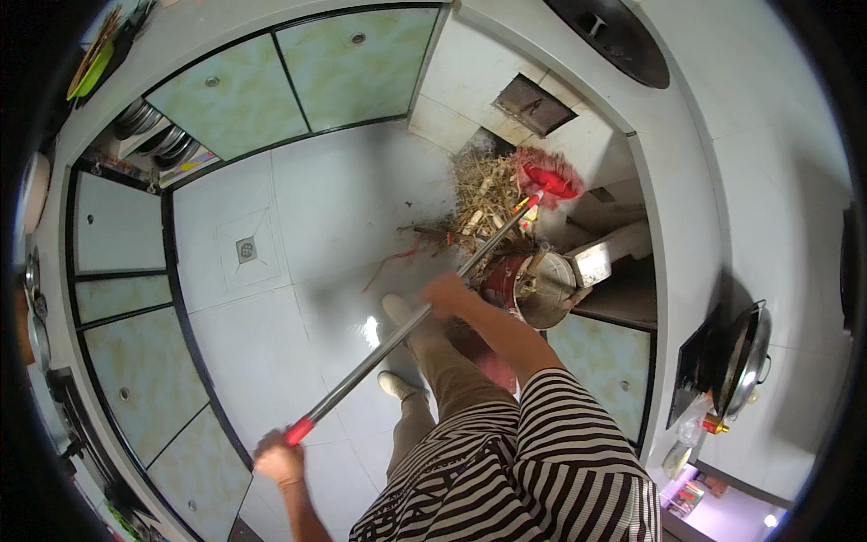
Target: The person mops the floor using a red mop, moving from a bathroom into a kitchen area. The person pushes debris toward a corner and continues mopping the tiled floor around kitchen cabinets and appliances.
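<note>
A mop with a long metal pole (369,362) slants across the view from lower left to upper right. My left hand (279,457) is closed around the red grip at its near end. Farther up the pole, my right hand (447,295) grips it; this hand is slightly blurred. The mop's red plastic head (552,181), with blurred reddish fibres around it, is over the far right side of a heap of dry straw and stalks (481,193). Pale cob-like pieces lie among the straw. A dirty metal bucket (500,281) is tipped beside the heap, its mouth facing right.
Loose bits and a red strand (393,261) lie on the tiled floor (237,332). A floor drain (246,250) is at left. Green cabinets (230,88) and a white counter (650,203) border the floor. A lidded wok (742,362) stands on the right counter.
</note>
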Motion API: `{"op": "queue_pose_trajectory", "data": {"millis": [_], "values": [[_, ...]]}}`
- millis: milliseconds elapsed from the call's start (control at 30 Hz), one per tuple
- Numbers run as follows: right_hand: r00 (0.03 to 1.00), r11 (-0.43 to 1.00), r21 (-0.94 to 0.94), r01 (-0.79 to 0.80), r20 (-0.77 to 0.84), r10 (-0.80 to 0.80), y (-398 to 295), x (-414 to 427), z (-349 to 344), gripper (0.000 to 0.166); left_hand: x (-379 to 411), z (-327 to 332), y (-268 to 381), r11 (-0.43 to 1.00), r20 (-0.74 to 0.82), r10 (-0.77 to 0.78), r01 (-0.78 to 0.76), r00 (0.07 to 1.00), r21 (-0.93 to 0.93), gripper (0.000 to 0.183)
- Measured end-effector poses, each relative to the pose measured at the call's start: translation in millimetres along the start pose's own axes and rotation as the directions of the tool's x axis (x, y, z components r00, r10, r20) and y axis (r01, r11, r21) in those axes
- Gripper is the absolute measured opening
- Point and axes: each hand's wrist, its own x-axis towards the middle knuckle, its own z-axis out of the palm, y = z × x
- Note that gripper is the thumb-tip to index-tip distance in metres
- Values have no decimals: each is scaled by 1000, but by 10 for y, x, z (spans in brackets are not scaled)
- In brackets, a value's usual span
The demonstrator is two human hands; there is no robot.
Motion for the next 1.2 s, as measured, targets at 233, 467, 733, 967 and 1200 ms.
{"op": "queue_pose_trajectory", "data": {"millis": [233,467,733,967,1200], "values": [[994,994,-60,88,64,-84,-710,-99,20,13,-310,19,-637,998,-87,-30,25,996,-55,28],[970,996,31,80,228,-84,-707,-450,115,21,-656,20,-650,998,-112,-28,22,993,-52,28],[934,990,-111,92,354,-47,-995,-735,-73,24,-1400,391,-642,983,32,-127,130,991,-131,28],[905,970,28,240,354,-234,-1970,-1062,-402,27,-1984,546,-1616,975,408,-133,192,903,-108,14],[931,957,141,252,235,-279,-1883,-1259,-205,19,-2183,643,-1584,954,618,-81,240,782,-179,18]]}}
